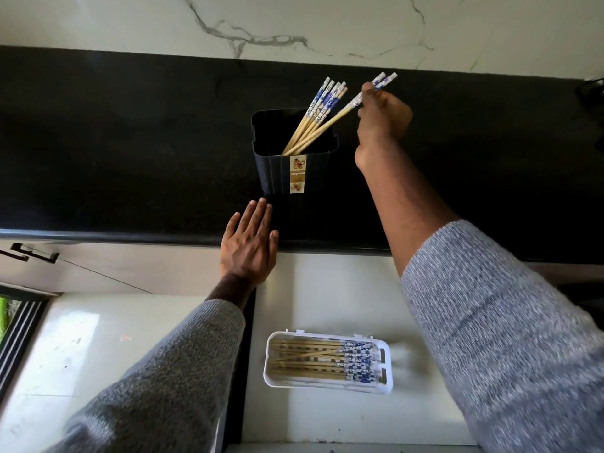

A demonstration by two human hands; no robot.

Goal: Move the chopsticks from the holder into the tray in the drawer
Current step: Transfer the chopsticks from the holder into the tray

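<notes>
A dark square holder (294,171) stands on the black counter, with several bamboo chopsticks (318,112) with blue-and-white tops leaning in it. My right hand (384,117) is to the holder's right, pinching the patterned tops of a pair of chopsticks (336,120) whose tips still sit inside the holder. My left hand (250,245) lies flat and open on the counter's front edge, just below-left of the holder. In the open drawer below, a white tray (387,389) holds several chopsticks (323,361) laid side by side.
The black counter (130,142) runs across the view, with a white marble wall (294,21) behind it. The white drawer bottom (327,295) surrounds the tray. A cabinet handle (32,253) shows at left. A dark object (590,89) sits at the far right edge.
</notes>
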